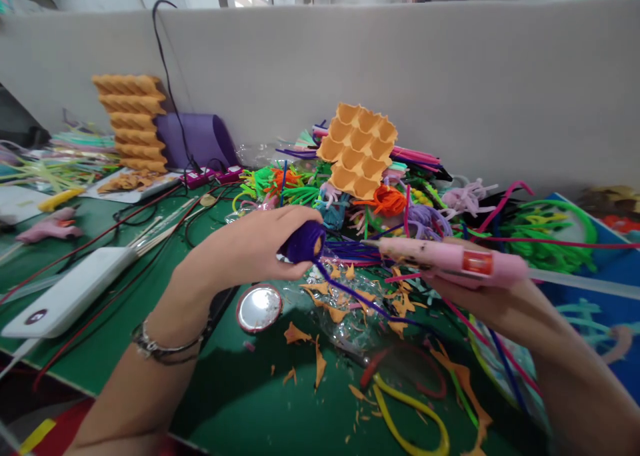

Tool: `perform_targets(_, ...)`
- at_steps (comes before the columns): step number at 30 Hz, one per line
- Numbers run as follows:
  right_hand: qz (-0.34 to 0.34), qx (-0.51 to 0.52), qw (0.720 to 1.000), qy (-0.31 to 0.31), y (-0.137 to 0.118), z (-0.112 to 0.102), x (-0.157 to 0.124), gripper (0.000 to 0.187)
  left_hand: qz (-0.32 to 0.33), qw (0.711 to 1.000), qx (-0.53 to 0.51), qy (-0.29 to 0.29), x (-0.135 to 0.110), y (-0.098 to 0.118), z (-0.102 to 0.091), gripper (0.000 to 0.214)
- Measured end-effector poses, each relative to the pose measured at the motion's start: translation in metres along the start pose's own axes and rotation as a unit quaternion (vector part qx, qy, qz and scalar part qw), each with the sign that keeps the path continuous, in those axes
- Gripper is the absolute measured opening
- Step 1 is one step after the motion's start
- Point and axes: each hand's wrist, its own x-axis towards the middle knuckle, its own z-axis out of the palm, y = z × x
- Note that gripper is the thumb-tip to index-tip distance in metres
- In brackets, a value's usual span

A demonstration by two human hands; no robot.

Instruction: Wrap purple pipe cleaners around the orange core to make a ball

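My left hand is closed round a small cup-like piece wrapped in purple pipe cleaner, with a bit of orange showing at its open end. A loose purple tail runs from it down to the right. In my right hand is a pink hot glue gun, its nozzle pointing left toward the wrapped piece but apart from it. A clear glue stick sticks out of its back. My right fingers are mostly hidden behind the gun. Orange scraps lie on the green table below.
An orange egg-carton sheet rests on heaped pipe cleaners. Scissors with yellow and red handles, a round mirror, a white power bank and another pink glue gun lie around. Cords cross the left side; a blue box stands right.
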Motion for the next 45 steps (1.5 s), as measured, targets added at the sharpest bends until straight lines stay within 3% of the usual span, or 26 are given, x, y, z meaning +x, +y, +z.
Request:
perform_targets(2, 0.007, 0.081, 0.991, -0.108, 0.009, 0.008, 0.006, 0.036, -0.015, 0.998, -0.024, -0.063, -0.002, -0.002, -0.004, 0.037)
perform_targets(4, 0.018, 0.111, 0.979, -0.169, 0.018, 0.021, 0.011, 0.035, -0.030, 0.993, -0.039, -0.111, -0.004, -0.002, -0.007, 0.029)
perform_targets(9, 0.047, 0.090, 0.975, -0.196, 0.036, 0.051, 0.011, 0.037, -0.052, 0.987, -0.063, -0.141, -0.007, 0.003, -0.008, 0.015)
perform_targets(14, 0.044, 0.050, 0.972, -0.226, 0.044, 0.057, 0.008, 0.033, -0.048, 0.986, -0.071, -0.142, -0.009, 0.008, -0.010, 0.013)
perform_targets(19, 0.074, -0.020, 0.973, -0.216, 0.044, 0.049, 0.007, 0.024, -0.052, 0.986, -0.073, -0.144, -0.008, 0.011, -0.011, 0.013)
perform_targets(25, 0.090, -0.044, 0.966, -0.237, 0.041, 0.036, 0.008, 0.028, -0.040, 0.985, -0.063, -0.156, -0.007, 0.013, -0.007, 0.013)
perform_targets(29, 0.079, -0.037, 0.973, -0.215, 0.040, 0.033, 0.006, 0.016, -0.032, 0.986, -0.073, -0.149, -0.008, 0.012, -0.008, 0.014)
perform_targets(37, 0.135, -0.025, 0.978, -0.157, 0.037, 0.034, 0.006, 0.032, -0.027, 0.985, -0.077, -0.151, -0.009, 0.014, -0.012, 0.011)
perform_targets(45, 0.164, 0.019, 0.983, -0.086, 0.022, 0.030, 0.009, 0.042, 0.033, 0.977, -0.099, -0.184, -0.009, 0.030, 0.005, 0.052)
